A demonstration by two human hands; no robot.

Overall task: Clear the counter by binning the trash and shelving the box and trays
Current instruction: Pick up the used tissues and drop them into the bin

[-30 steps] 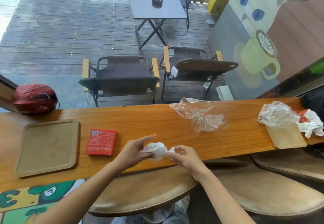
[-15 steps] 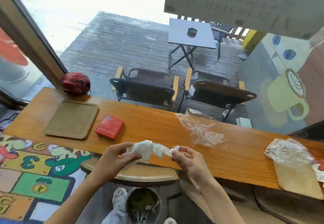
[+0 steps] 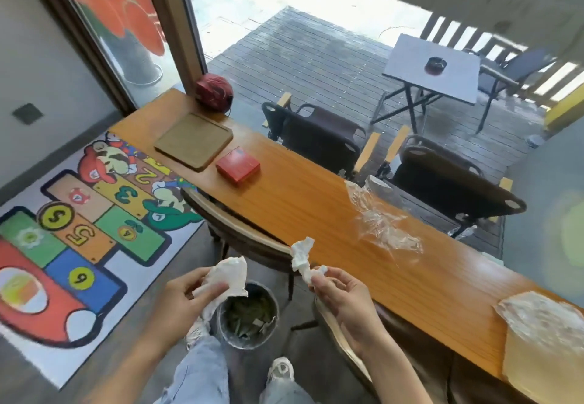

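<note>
My left hand (image 3: 181,301) grips a white tissue piece (image 3: 229,278) just above and left of a round bin (image 3: 248,315) on the floor. A second crumpled tissue piece (image 3: 301,256) sticks up from my right hand (image 3: 343,297), to the right of the bin. On the wooden counter (image 3: 303,204) lie a red box (image 3: 237,167), an empty brown tray (image 3: 193,140), and a clear plastic wrap (image 3: 380,223). Another tray (image 3: 543,362) at the right end carries more crumpled plastic (image 3: 543,316).
A red helmet (image 3: 213,90) sits at the counter's far left end. Stools (image 3: 240,229) stand under the counter by the bin. A colourful hopscotch mat (image 3: 79,223) covers the floor on the left. My legs and shoes are beside the bin.
The tissue, held in one piece between both hands, has come apart into two pieces. My view swung left and down, bringing the bin in below my hands.
</note>
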